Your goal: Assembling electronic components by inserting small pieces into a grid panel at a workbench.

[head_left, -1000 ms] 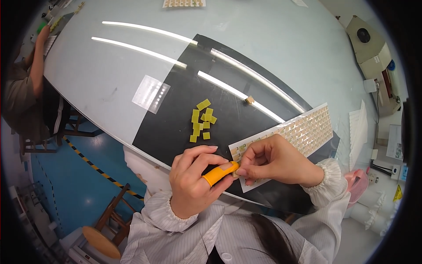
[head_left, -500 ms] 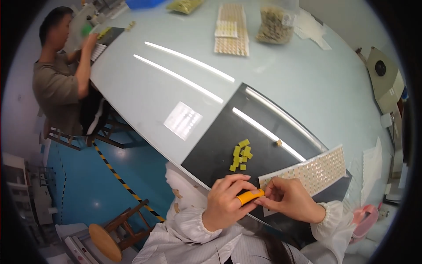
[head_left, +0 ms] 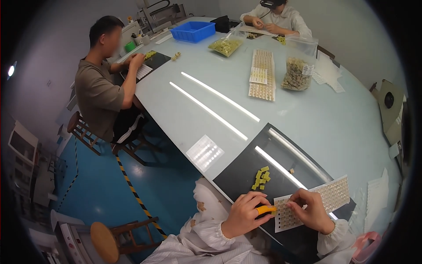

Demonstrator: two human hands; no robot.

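Lying on a black mat (head_left: 285,156) at the near right of the desk (head_left: 290,110), a white sheet of small pale pieces (head_left: 332,193) ran beneath the right hand (head_left: 313,209), whose fingertips bent close to its thumb; whether they pinched anything I could not tell. The left hand (head_left: 244,215), wearing 1 orange finger cot (head_left: 264,210), curled at the sheet's left end, its grip equally unclear. Yellow-green squares (head_left: 265,176) lay on its far side.

It's bright orange on the finger cover (head_left: 264,210), yellow-green squares (head_left: 259,174), a black mat (head_left: 237,174), beige grid patterning the white card (head_left: 333,193), blue floor (head_left: 94,176), black-and-yellow striped tape (head_left: 125,177), vivid blue tub (head_left: 200,34)!
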